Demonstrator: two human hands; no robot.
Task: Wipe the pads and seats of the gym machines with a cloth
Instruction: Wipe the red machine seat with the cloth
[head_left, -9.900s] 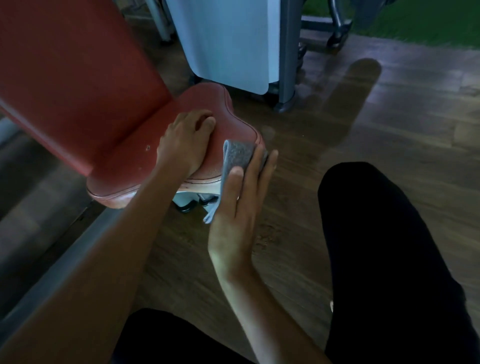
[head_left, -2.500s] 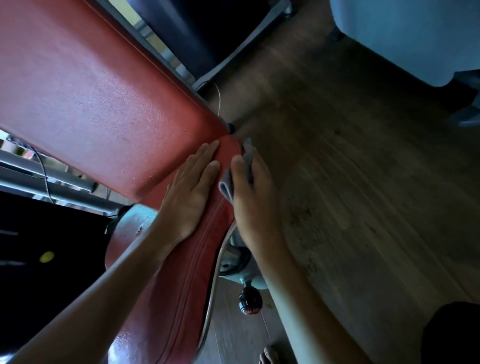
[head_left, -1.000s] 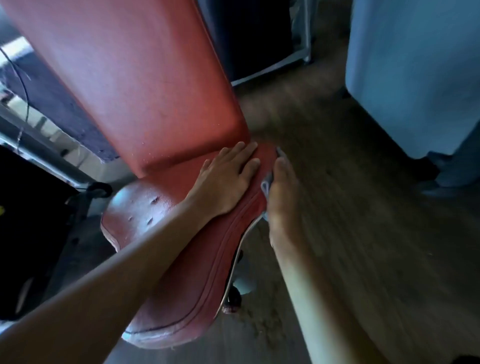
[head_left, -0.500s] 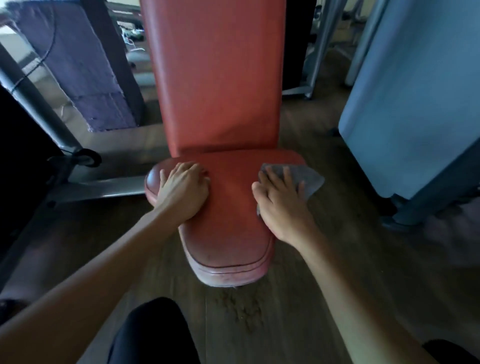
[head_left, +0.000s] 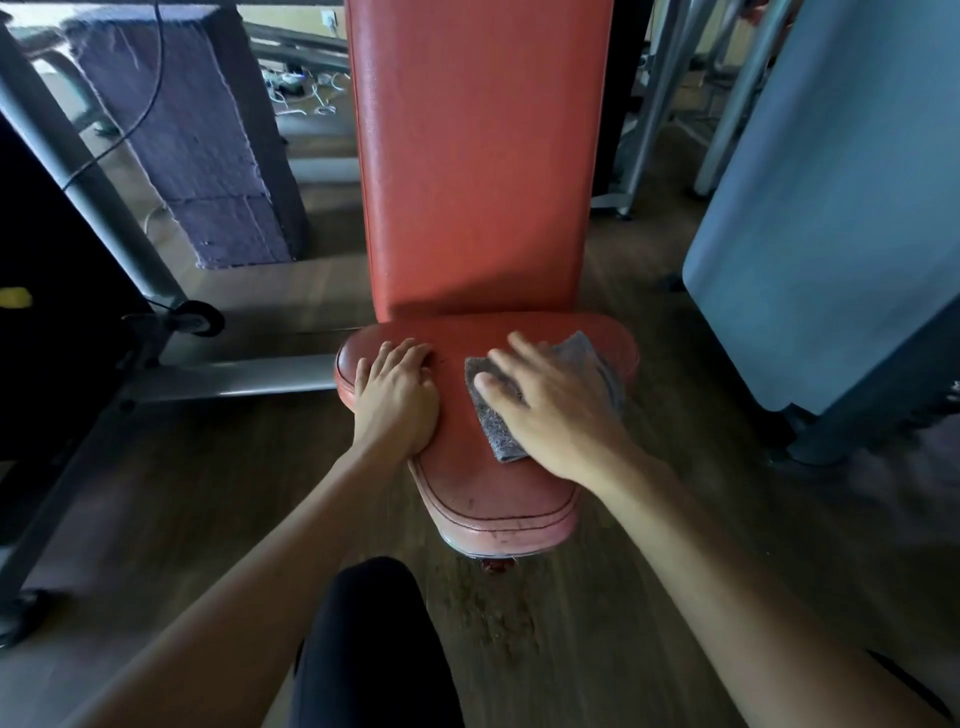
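R. hand (head_left: 556, 410) lies palm-down, fingers spread and straight, pressing grey cloth (head_left: 497, 436) flat onto red seat (head_left: 493, 491). Cloth edges show beyond fingertips and under thumb. L. hand (head_left: 397, 397), just left of it, rests on seat's left edge, fingers loosely bent, gripping nothing. Red back pad (head_left: 478, 156) stands upright beyond both hands. Wood floor (head_left: 623, 597) beneath.

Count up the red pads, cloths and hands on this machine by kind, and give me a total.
Red pads: 2, seat and backrest
Grey cloth: 1
Hands: 2, left hand and right hand
Total: 5
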